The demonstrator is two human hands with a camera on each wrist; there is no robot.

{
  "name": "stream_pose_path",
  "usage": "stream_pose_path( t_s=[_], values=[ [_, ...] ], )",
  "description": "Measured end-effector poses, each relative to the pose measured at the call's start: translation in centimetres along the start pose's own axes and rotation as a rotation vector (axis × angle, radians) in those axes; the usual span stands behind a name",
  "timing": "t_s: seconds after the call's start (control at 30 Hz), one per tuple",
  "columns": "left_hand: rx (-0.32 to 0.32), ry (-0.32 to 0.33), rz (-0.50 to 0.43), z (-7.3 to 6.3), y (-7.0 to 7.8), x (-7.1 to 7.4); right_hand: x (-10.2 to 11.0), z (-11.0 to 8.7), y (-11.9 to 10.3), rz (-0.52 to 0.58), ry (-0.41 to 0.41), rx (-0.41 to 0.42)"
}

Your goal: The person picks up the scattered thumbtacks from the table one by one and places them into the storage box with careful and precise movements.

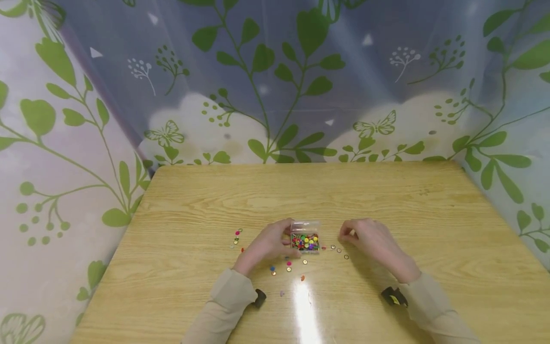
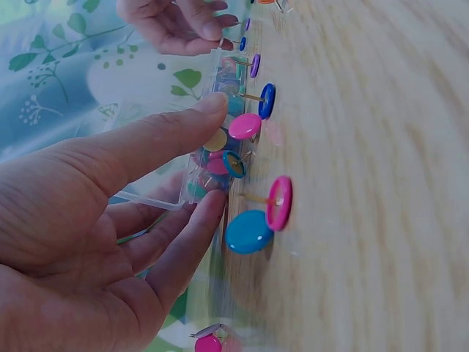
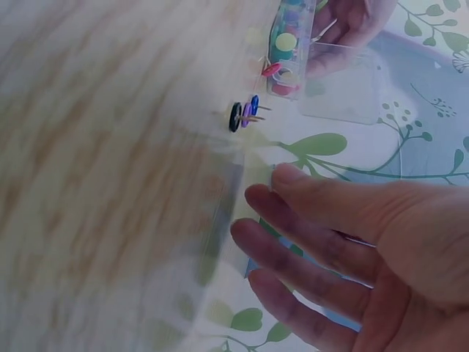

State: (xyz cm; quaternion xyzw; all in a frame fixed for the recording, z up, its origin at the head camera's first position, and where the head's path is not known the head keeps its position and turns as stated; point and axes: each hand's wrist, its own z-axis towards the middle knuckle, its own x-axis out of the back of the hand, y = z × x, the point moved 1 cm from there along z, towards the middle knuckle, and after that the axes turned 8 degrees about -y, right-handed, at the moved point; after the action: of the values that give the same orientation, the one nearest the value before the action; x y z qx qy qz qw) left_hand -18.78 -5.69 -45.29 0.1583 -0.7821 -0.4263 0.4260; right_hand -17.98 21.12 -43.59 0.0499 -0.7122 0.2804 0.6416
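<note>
A small clear plastic box (image 1: 307, 252) full of colourful thumbtacks (image 1: 306, 242) stands on the table with its clear lid (image 1: 306, 226) raised at the back. My left hand (image 1: 269, 242) grips the box at its left side, thumb in front and fingers behind. To the right of the box, my right hand (image 1: 373, 239) hovers just above the tabletop. Its fingers are loosely bent, and nothing shows between them in the right wrist view. Closest to that hand lie a few loose thumbtacks, among them a black-rimmed thumbtack (image 3: 235, 117) with its point up.
The wooden table (image 1: 206, 200) reaches back to a leaf-patterned curtain (image 1: 275, 81). More loose thumbtacks lie left and in front of the box, including a pink thumbtack (image 2: 279, 204) and a blue thumbtack (image 2: 249, 232). Some have their points up.
</note>
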Motion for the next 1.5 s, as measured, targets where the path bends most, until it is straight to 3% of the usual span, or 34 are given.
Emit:
stream_pose_path(
  t_s=[0.3,0.87,1.23,1.5],
  values=[
    [-0.002,0.002,0.004,-0.1,0.0,0.0,0.1,0.1,-0.8,-0.020,0.070,0.061],
    [-0.006,0.003,-0.021,0.0,-0.1,-0.1,-0.5,1.1,-4.1,0.015,0.046,0.135],
    [-0.015,0.003,-0.024,-0.1,0.0,0.0,-0.7,1.5,-5.3,-0.006,0.137,0.208],
    [-0.019,0.001,-0.014,-0.1,0.1,0.0,-1.2,1.6,-5.2,-0.020,0.171,0.208]
  ],
)
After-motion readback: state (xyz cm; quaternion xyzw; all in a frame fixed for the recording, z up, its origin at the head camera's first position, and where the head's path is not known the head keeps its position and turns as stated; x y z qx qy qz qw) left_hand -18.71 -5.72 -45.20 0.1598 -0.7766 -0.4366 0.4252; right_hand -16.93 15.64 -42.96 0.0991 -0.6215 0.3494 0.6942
